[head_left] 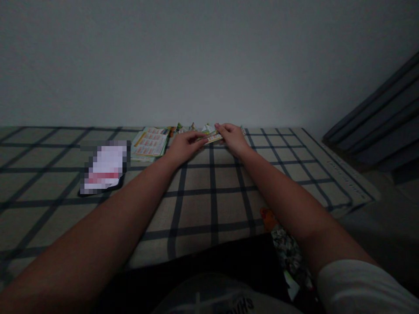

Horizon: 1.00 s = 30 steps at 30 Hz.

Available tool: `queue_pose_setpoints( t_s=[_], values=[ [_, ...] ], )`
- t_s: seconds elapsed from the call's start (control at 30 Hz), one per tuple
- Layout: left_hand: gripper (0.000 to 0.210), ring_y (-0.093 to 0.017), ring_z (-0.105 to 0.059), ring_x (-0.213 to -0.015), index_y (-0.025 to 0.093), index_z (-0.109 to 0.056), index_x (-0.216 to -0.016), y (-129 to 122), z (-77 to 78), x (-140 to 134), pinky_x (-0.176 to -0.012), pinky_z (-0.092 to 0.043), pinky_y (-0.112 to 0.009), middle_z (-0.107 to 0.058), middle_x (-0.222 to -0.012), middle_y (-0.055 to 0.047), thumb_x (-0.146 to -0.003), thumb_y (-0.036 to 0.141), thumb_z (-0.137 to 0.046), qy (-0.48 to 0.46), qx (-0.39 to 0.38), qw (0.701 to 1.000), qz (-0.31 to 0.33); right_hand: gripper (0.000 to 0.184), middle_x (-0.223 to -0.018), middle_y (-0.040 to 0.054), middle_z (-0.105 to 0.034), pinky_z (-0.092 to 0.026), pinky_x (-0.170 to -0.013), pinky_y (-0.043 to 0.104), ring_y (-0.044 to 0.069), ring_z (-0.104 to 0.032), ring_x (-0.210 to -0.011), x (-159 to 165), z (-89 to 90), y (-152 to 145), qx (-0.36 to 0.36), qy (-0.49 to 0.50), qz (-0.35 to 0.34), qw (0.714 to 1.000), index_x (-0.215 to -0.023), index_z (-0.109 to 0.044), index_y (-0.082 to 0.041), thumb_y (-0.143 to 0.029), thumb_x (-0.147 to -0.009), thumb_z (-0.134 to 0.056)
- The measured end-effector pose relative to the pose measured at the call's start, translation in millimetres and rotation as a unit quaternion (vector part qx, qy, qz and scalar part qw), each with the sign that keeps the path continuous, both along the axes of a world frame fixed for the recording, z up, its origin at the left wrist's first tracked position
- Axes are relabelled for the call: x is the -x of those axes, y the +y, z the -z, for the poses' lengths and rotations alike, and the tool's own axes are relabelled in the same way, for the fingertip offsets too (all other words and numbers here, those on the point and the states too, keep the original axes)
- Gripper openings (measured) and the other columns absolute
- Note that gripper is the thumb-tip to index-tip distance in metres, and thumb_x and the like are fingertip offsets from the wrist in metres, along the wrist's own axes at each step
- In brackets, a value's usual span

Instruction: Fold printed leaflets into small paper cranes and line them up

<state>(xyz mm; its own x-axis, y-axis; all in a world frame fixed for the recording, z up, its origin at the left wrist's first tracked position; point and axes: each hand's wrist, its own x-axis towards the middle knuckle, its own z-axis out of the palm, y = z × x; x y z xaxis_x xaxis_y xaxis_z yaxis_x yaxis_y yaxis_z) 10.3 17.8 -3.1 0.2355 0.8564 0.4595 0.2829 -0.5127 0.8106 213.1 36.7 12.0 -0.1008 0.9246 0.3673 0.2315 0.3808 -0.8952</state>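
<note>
Both my hands reach out over a checked cloth, near the wall. Between them is a small folded sheet of printed paper (214, 138), its face showing rows of red and orange print. My left hand (186, 146) has its fingers closed on the left end of the paper. At the other end, my right hand (231, 137) pinches it between thumb and fingers. Just behind the hands lie several folded or crumpled colourful paper pieces (186, 127), partly hidden. To the left of my left hand is a stack of calendar-like printed sheets (151, 143).
A phone-like object with a pixelated bright screen (106, 165) lies on the checked cloth (196, 200) at left. A plain wall (209, 61) rises behind. Orange and patterned fabric (284, 244) is by my right forearm. Dark folded drapery (389, 109) hangs at right.
</note>
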Motion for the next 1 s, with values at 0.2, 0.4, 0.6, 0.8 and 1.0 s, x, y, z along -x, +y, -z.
queue_pose_setpoints(
  t_s=[0.2, 0.4, 0.6, 0.8, 1.0],
  values=[
    [0.045, -0.017, -0.061, -0.065, 0.017, -0.083, -0.092, -9.0, -9.1, 2.9, -0.061, -0.042, -0.027, -0.072, -0.069, -0.003, -0.087, 0.059, -0.068, 0.043, 0.003, 0.998, -0.049, 0.055, -0.068, -0.0005, -0.054, -0.043, -0.06, 0.024, 0.013, -0.05, -0.067, 2.5, -5.4, -6.8, 0.005, -0.007, 0.007, 1.0, -0.07, -0.058, -0.02, -0.072, -0.087, -0.064],
    [0.048, -0.019, -0.066, -0.065, 0.017, -0.083, -0.098, -2.4, -3.3, 3.4, -0.063, -0.05, -0.028, -0.074, -0.07, -0.005, -0.084, 0.062, -0.071, -0.002, 0.036, 0.998, -0.057, 0.049, -0.069, -0.0004, -0.056, -0.043, -0.06, 0.025, 0.013, -0.052, -0.066, 7.0, -5.6, -7.6, 0.01, 0.011, 0.025, 1.0, -0.072, -0.061, -0.019, -0.065, -0.087, -0.067],
    [0.069, -0.018, -0.071, -0.07, 0.018, -0.067, -0.14, 2.7, 2.2, 0.6, -0.067, -0.059, -0.032, -0.077, -0.087, -0.006, -0.077, 0.043, -0.08, -0.096, 0.107, 0.99, -0.008, 0.042, -0.073, 0.0012, -0.062, -0.044, -0.065, 0.026, 0.015, -0.056, -0.072, 3.1, -0.8, -2.8, -0.013, -0.005, 0.024, 1.0, -0.074, -0.065, -0.019, -0.059, -0.087, -0.069],
    [0.073, -0.019, -0.07, -0.069, 0.013, -0.069, -0.133, -1.3, 0.4, -0.3, -0.068, -0.058, -0.032, -0.077, -0.082, -0.007, -0.071, 0.047, -0.087, -0.104, 0.174, 0.979, 0.037, 0.037, -0.072, 0.0009, -0.065, -0.045, -0.071, 0.027, 0.015, -0.057, -0.072, 2.9, 0.5, -2.9, -0.038, -0.036, -0.019, 0.998, -0.072, -0.068, -0.018, -0.052, -0.085, -0.072],
    [0.057, -0.021, -0.074, -0.081, 0.014, -0.073, -0.102, -2.5, -0.2, -1.1, -0.072, -0.057, -0.031, -0.08, -0.1, -0.012, -0.063, 0.051, -0.092, -0.118, 0.174, 0.975, 0.065, 0.031, -0.077, 0.0025, -0.07, -0.046, -0.073, 0.028, 0.016, -0.061, -0.076, 3.1, -0.6, -5.7, -0.036, -0.066, -0.033, 0.997, -0.079, -0.074, -0.018, -0.048, -0.085, -0.073]
  ],
)
